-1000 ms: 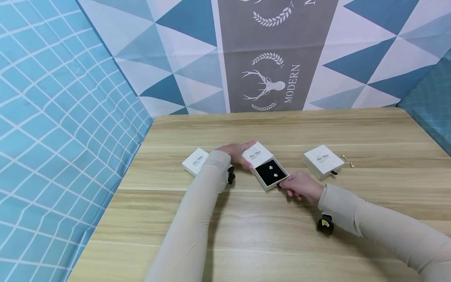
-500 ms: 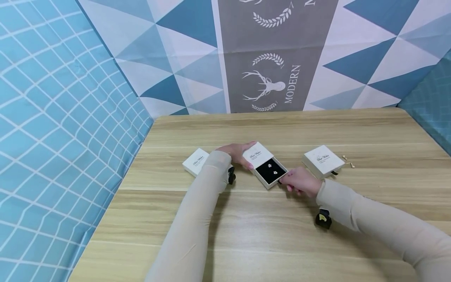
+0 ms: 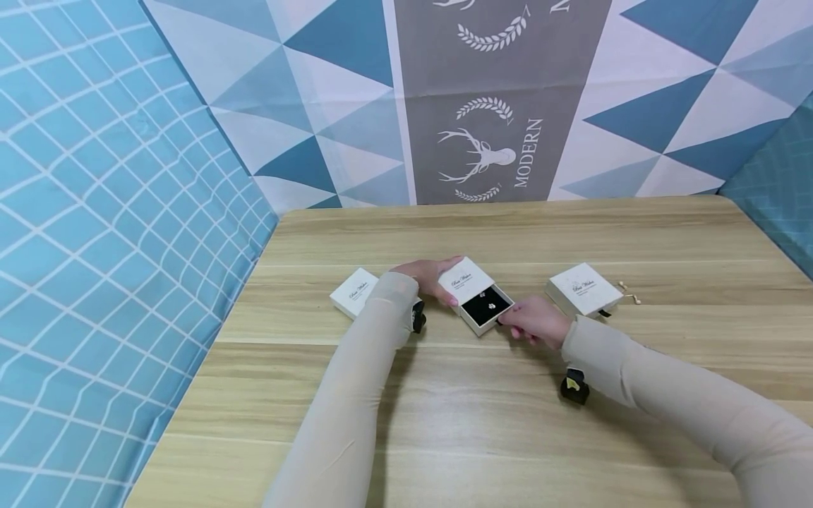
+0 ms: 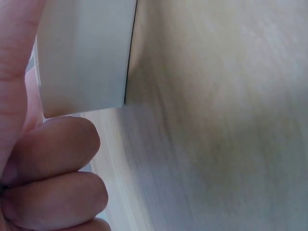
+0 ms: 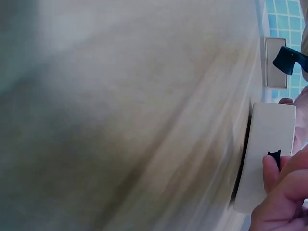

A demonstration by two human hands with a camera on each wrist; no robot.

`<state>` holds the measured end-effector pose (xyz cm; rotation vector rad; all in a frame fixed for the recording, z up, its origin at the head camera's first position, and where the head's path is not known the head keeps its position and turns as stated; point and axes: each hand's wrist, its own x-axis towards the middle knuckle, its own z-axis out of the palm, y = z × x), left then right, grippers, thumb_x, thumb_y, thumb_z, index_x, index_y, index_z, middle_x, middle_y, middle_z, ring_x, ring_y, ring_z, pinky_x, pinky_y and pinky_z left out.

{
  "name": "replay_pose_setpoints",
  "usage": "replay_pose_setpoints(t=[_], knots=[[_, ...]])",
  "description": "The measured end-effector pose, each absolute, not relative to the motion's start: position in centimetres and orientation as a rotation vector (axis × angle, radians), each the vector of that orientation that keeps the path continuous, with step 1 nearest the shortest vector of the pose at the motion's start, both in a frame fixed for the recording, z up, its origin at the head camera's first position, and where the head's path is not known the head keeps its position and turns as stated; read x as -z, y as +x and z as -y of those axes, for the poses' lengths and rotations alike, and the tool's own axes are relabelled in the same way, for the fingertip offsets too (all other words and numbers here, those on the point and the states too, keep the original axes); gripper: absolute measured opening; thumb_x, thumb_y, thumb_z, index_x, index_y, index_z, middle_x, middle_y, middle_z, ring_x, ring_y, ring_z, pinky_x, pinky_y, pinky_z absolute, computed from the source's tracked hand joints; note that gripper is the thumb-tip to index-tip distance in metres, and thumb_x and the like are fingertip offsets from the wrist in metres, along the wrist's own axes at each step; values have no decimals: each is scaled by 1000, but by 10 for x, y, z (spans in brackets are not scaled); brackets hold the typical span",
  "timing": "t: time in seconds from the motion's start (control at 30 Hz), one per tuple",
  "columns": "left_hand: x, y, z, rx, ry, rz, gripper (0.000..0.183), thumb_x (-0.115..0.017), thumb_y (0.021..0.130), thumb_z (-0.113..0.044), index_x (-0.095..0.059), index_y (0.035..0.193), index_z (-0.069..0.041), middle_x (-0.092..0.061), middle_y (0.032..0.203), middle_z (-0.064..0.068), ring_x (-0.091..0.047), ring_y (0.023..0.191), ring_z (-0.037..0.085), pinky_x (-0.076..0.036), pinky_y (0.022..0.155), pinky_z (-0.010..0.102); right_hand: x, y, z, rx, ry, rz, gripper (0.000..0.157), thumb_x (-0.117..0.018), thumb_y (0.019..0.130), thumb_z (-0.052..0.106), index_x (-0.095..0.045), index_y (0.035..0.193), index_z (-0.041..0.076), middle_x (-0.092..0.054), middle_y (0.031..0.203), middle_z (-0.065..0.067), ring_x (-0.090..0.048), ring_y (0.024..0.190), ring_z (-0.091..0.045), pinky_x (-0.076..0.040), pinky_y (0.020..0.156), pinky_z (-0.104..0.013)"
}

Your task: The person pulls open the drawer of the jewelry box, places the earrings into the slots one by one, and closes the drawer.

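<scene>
A white drawer-style jewelry box (image 3: 466,279) with printed lettering sits mid-table, its drawer (image 3: 471,326) partly out of the sleeve. Two small silvery stud earrings (image 3: 492,306) lie on the drawer's black lining, one close by the sleeve edge. My left hand (image 3: 429,278) grips the sleeve from its left, thumb along the near side. In the left wrist view, the box's pale side (image 4: 84,57) is beside curled fingers (image 4: 53,149). My right hand (image 3: 535,321) is at the drawer's front, pinching its black ribbon tab (image 5: 274,158) between thumb and finger.
A similar white box (image 3: 354,291) is on the left, partly behind my left sleeve. Another closed box (image 3: 583,288), with a black tab, stands to the right. Gold-coloured earrings (image 3: 631,296) lie just beside it on the wooden table (image 3: 483,423).
The drawer has slid further into the sleeve, so less black lining shows. My right hand has moved left and slightly up with it. The left hand has kept its hold in place.
</scene>
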<state>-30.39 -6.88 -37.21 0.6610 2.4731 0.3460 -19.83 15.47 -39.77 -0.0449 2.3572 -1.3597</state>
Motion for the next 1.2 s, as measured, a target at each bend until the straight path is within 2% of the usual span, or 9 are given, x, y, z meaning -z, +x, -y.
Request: replay_pose_setpoints(t=[0.2,0.33,0.43,0.57,0.63,1.2], knots=[[371,-304,69,-359,671,-2466,105,-77,78,-45,-8,155,-31,-35,152,11,-39,133,26,-32,107,39,396,-204,-150,1324,-74,-2373,23,-58,88,8,-53,66,6,-49,50,4,-35,40,-4,-31,39,-17],[371,-304,70,-353,676,-2466,105,-77,78,-43,-7,155,-30,-35,151,12,-39,133,27,-32,107,38,396,-209,-146,1327,-76,-2365,13,-58,88,7,-59,77,1,-50,51,3,-35,40,-4,-31,39,-18],[371,-304,70,-353,675,-2462,105,-77,78,-43,-7,155,-30,-35,151,12,-39,133,26,-32,107,38,394,-213,-142,1292,-83,-2382,15,-58,87,7,-60,73,2,-50,50,4,-36,40,-5,-31,40,-18],[371,-304,70,-354,667,-2458,105,-77,78,-44,-7,155,-30,-34,152,11,-39,134,27,-32,107,39,390,-214,-138,1234,-106,-2409,28,-58,87,8,-57,59,7,-50,48,4,-35,38,-5,-31,39,-18],[370,-303,69,-353,669,-2458,106,-77,78,-44,-7,155,-30,-33,152,11,-39,134,27,-32,107,39,389,-214,-136,1235,-111,-2408,31,-58,87,8,-55,57,8,-50,47,3,-35,37,-5,-30,38,-18],[369,-302,68,-372,719,-2443,104,-77,80,-40,-7,156,-24,-36,151,11,-44,128,24,-34,105,36,394,-229,-127,1242,-64,-2403,28,-57,88,9,-55,60,8,-51,49,3,-36,37,-6,-30,38,-19]])
